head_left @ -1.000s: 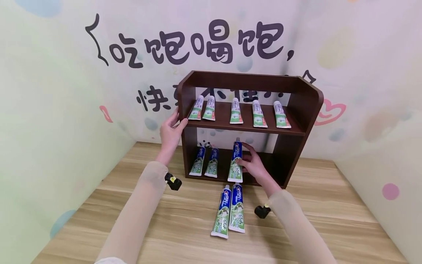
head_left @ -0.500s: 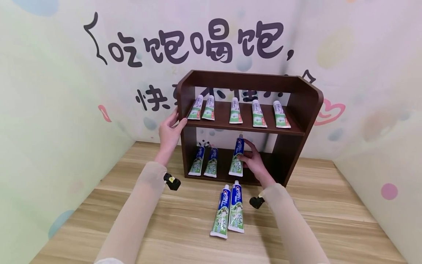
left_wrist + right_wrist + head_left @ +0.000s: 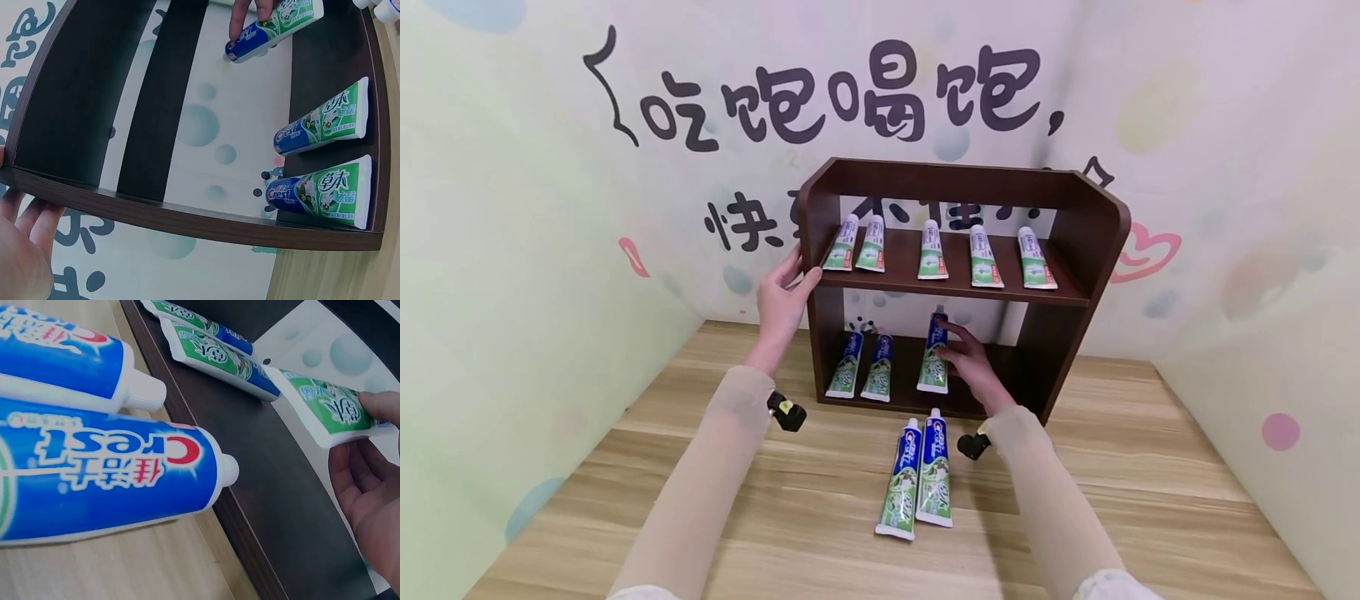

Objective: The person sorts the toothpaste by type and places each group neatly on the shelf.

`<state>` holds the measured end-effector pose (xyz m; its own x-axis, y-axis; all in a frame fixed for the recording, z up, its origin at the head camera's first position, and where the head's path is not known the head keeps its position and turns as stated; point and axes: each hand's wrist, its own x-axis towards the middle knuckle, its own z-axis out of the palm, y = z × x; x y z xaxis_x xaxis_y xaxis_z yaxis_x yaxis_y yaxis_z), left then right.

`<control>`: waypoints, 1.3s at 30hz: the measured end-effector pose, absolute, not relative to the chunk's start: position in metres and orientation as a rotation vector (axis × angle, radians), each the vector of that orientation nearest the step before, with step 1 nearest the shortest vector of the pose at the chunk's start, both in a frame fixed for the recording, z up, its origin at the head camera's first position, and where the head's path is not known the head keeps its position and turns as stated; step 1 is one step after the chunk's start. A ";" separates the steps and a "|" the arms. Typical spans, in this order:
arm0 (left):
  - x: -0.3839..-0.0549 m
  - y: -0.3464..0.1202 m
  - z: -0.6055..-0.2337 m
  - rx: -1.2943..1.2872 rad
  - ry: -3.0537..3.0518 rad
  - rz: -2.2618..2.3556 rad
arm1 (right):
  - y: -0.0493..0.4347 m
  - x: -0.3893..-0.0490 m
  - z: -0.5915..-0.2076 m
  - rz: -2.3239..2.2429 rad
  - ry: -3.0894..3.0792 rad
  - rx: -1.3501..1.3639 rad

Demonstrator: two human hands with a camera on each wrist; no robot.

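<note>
A blue-and-green toothpaste tube (image 3: 933, 354) is pinched in my right hand (image 3: 973, 367), over the lower board of a dark brown two-tier shelf (image 3: 955, 292). In the right wrist view the tube's flat white end points toward the shelf's front edge, and my thumb lies on its face. My left hand (image 3: 781, 304) grips the shelf's left side panel, thumb in front and fingers behind. Two matching tubes, the left one (image 3: 845, 367) and its neighbour (image 3: 877, 369), lie on the lower board at the left.
On the wooden table (image 3: 775, 500) in front of the shelf lie two more blue-and-green tubes, a left one (image 3: 899, 483) and a right one (image 3: 935, 475). Several white-and-green tubes (image 3: 932, 250) line the upper board. A printed wall (image 3: 880, 92) stands behind.
My right hand has carried the toothpaste tube from in front of the shelf inward over the lower board. The left hand keeps its grip on the side panel.
</note>
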<state>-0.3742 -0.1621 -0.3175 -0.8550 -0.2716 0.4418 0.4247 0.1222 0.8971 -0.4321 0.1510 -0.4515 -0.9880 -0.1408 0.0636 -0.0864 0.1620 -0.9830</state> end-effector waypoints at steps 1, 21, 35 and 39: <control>-0.374 -0.162 -0.317 -0.152 -1.896 -1.781 | 0.151 -0.433 -0.452 -1.992 2.356 -0.236; -0.348 -0.157 -0.296 -0.140 -1.938 -1.813 | 0.140 -0.436 -0.465 -1.672 2.414 -0.367; -0.344 -0.156 -0.293 -0.156 -1.934 -1.827 | 0.144 -0.436 -0.477 -1.459 2.570 -0.492; -0.345 -0.156 -0.293 -0.142 -1.937 -1.830 | 0.145 -0.433 -0.478 -1.418 2.576 -0.533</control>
<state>-0.3447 -0.1564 -0.2933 -0.8850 -0.2390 0.3996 0.3854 0.1056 0.9167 -0.4325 0.1452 -0.4783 -0.9252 -0.3777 0.0368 -0.2331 0.4893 -0.8404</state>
